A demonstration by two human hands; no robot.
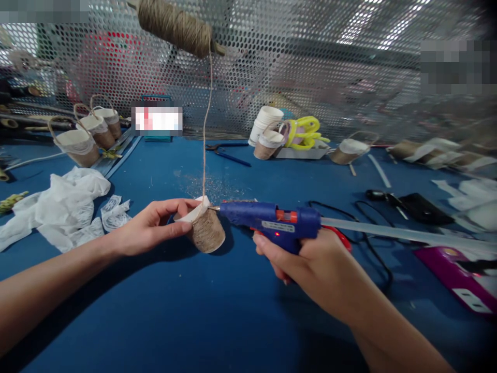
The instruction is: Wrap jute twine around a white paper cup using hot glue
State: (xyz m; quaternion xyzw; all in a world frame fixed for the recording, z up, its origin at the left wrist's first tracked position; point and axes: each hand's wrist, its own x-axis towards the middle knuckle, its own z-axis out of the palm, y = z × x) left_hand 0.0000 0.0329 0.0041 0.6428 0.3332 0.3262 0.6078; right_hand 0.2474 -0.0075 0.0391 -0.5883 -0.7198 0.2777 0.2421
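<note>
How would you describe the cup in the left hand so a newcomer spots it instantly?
Find the blue table, then the left hand below the hanging spool. Its fingers hold a tilted, brown-wrapped cup at the glue gun's tip. Unlike the looped cups at back left, it has a strand running up to the spool.

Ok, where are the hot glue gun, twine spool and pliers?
Hot glue gun [252, 212]: head view, on its blue barrel.
Twine spool [174, 27]: head view, on the wound twine.
Pliers [233, 158]: head view, on the lower handle.

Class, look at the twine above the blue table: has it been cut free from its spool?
No, the twine runs unbroken from the spool down to the cup in the left hand.
</note>
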